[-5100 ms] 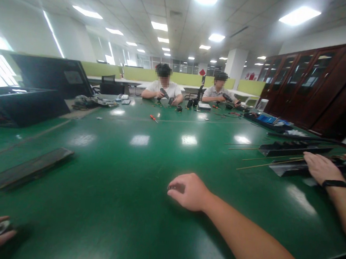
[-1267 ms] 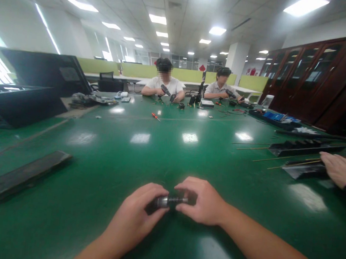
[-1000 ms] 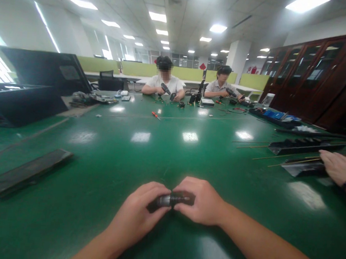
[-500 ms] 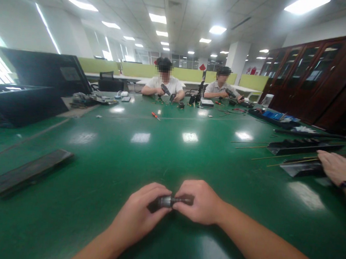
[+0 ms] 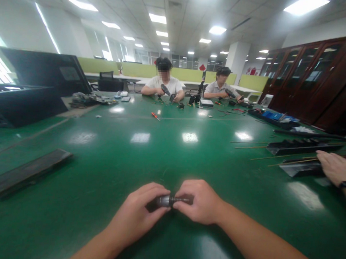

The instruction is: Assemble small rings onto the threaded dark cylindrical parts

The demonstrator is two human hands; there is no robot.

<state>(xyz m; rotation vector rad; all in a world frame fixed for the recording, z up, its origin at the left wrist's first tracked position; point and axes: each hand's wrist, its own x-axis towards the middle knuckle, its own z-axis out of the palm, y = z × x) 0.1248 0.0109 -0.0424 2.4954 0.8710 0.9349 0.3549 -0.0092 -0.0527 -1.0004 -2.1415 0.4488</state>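
The left hand (image 5: 139, 206) wraps the cylinder (image 5: 164, 201); the right hand (image 5: 201, 203), just beside, pinches its slim end (image 5: 182, 200). Two-handed handling appears in hand; the next move likely calls for axial alignment.

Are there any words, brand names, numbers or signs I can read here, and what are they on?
None that can be read.
Pale patch on the dark panel: too blurred to tell if it has writing.
Red diamond at the back: too small to read any.
Metal piece held by the left hand and right hand: no readable mark.
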